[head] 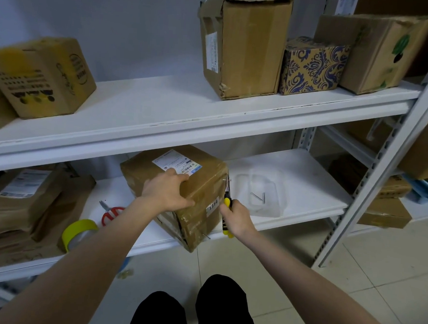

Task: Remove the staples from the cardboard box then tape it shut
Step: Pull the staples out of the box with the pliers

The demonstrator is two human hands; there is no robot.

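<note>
While I am bracing the brown taped cardboard box with my left hand, fingers over its top edge and thumb down the near face, my right hand is grasping the yellow-and-black-handled needle-nose pliers and pointing the nose up the box's right corner. The box is sitting tilted on the white lower shelf, one corner overhanging the front lip. At the pliers' tip a thin metal staple is sticking out of the corner, so I judge I am in the staple-pulling step, not yet taping. Lower down, what looks like another staple is poking from the bottom edge. Next I am expecting to need a straight pull away from the cardboard, then a short carry right to the clear plastic tray, where two loose staples are already lying. Left of the box, red-handled scissors and a yellow tape roll are waiting for the sealing.
</note>
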